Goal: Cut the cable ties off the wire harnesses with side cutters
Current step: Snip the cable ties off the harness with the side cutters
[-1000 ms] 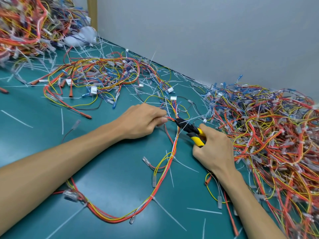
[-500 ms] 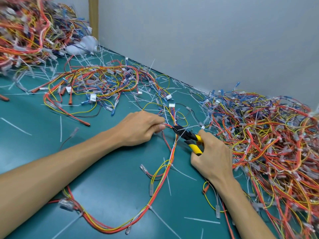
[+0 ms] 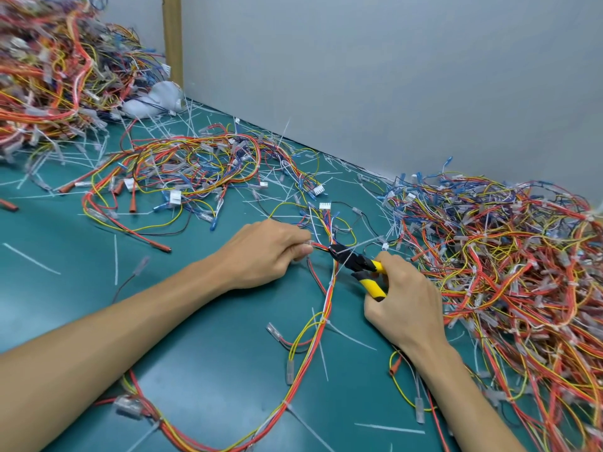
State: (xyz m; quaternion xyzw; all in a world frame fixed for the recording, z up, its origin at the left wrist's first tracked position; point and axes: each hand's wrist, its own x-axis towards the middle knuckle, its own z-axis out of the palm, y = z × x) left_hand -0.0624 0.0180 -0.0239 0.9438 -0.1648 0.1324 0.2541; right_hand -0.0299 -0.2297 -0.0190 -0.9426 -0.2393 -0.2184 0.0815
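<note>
Left hand (image 3: 264, 252): a red wire of the wire harness (image 3: 323, 308) is pinched at the fingertips.
Right hand (image 3: 404, 308): the yellow handles of the side cutters (image 3: 357, 265) are gripped by curled fingers.
Cutter tip: it is laid against the bundle at a white cable tie (image 3: 365, 244).
Harness: it is spread on the green table (image 3: 212, 353) between the hands.
Right pile (image 3: 505, 272): tangled harnesses are heaped.

We lose the rear of the yellow-and-black-handled side cutters (image 3: 357, 264) inside the right hand (image 3: 404, 308); black nose buried in the red, orange and yellow wire harness (image 3: 321, 321), too small to tell what it bites. The left hand (image 3: 264, 252) hides its own fingertips. Multicoloured right-side wire heap (image 3: 522, 272) runs off right and bottom edges; top-left wire heap (image 3: 49, 70) blurred, cropped too.
</note>
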